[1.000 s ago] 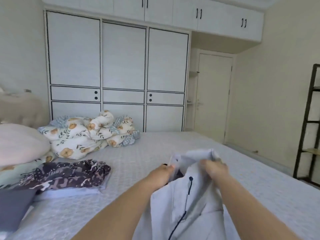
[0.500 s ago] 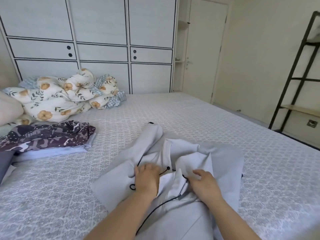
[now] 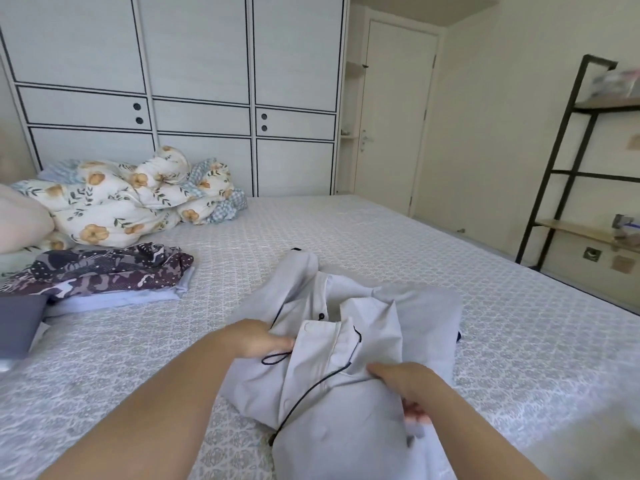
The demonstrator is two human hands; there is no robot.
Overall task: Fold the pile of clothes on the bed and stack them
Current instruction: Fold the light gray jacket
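A pale grey pyjama shirt [image 3: 349, 403] with dark piping and buttons lies crumpled on the bed [image 3: 381, 244] in front of me. My left hand [image 3: 252, 337] grips the shirt's front placket near a loop of piping. My right hand [image 3: 405, 379] holds the cloth at the shirt's right side, fingers curled into the fabric. At the left lies a stack of folded clothes [image 3: 104, 275], a dark patterned garment on top of a light blue one.
A floral duvet [image 3: 131, 195] is bunched at the far left, beside a pink pillow [image 3: 20, 223]. A dark grey item [image 3: 17, 323] lies at the left edge. A black shelf rack [image 3: 568, 161] stands right of the bed. Wardrobes and a door stand behind.
The shirt came down from mid-air onto the bed. My view tipped downward. Both hands moved apart and nearer to me on the shirt's front.
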